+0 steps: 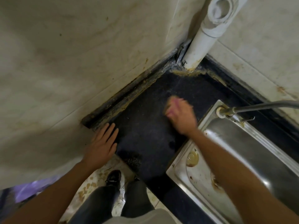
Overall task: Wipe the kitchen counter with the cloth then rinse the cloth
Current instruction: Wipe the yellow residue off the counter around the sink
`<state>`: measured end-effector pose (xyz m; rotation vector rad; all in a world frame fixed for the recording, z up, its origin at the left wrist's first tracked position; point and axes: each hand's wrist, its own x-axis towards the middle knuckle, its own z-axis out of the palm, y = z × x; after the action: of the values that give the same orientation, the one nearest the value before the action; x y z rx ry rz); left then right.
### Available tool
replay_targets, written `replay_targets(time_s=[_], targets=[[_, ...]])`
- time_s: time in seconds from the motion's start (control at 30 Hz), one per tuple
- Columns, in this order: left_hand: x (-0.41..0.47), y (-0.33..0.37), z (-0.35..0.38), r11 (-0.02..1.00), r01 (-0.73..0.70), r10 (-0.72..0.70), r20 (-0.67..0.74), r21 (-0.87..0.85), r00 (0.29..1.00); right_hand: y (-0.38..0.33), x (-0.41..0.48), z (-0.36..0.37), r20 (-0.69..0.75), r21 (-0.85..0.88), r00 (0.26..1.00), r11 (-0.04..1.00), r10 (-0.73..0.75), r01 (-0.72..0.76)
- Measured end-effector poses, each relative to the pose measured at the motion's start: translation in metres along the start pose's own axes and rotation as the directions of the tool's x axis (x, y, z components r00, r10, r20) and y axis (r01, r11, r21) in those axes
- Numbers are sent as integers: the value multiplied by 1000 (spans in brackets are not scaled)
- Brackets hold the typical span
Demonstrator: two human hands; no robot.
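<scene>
Setting: a kitchen corner is seen from above, closed in by two stained pale tiled walls [64, 54].
Worktop: one dark speckled stone worktop [145, 120] is set into that corner.
Counts: two hands, one cloth, one sink, one pipe, one hose and one shoe are seen.
Cloth: one crumpled pink cloth [170, 107] is held against the worktop, near its middle and towards the sink side; it is blurred.
Right grip: the right hand [182, 117] is curled round the cloth, its grip closed on it; finer detail is lost to blur.
Left grip: the left hand [102, 143] is laid flat on the worktop's front left corner, fingers straight, nothing held.
Sink: one stainless steel sink [179, 165] is fitted just right of the worktop, with one grey metal hose [267, 105] reaching in over its rear rim.
Pipe: one white plastic pipe [199, 47] stands upright in the corner.
Edges: the left and rear edges are met by the walls, with yellow-brown grime along both seams; the right edge is met by the sink rim.
Open room: bare dark surface is left between the two hands and behind the cloth up to the pipe.
Floor: one black shoe [114, 177] is seen on the spotted floor tiles below the front edge.
</scene>
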<state>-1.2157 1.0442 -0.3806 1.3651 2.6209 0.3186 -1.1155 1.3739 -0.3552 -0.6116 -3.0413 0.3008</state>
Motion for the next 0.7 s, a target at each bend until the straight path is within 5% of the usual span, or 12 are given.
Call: replay_targets(time_s=[0.1, 0.23, 0.47, 0.57, 0.7], targets=[[-1, -3, 3, 1000, 4, -4, 21, 23, 1000, 67, 16, -28, 191, -152, 849, 870, 492, -470], [0, -3, -1, 1000, 8, -8, 20, 26, 1000, 48, 24, -12, 163, -123, 782, 799, 601, -589], [0, -3, -7, 1000, -3, 3, 44, 8, 999, -32, -34, -4, 199, -152, 858, 880, 474, -451], [-1, -3, -9, 1000, -17, 17, 62, -3, 998, -96, -89, 13, 113, -123, 951, 954, 287, -273], [3, 1, -15, 998, 10, -6, 59, -60, 998, -187, -140, 32, 208, -117, 977, 993, 42, -18]])
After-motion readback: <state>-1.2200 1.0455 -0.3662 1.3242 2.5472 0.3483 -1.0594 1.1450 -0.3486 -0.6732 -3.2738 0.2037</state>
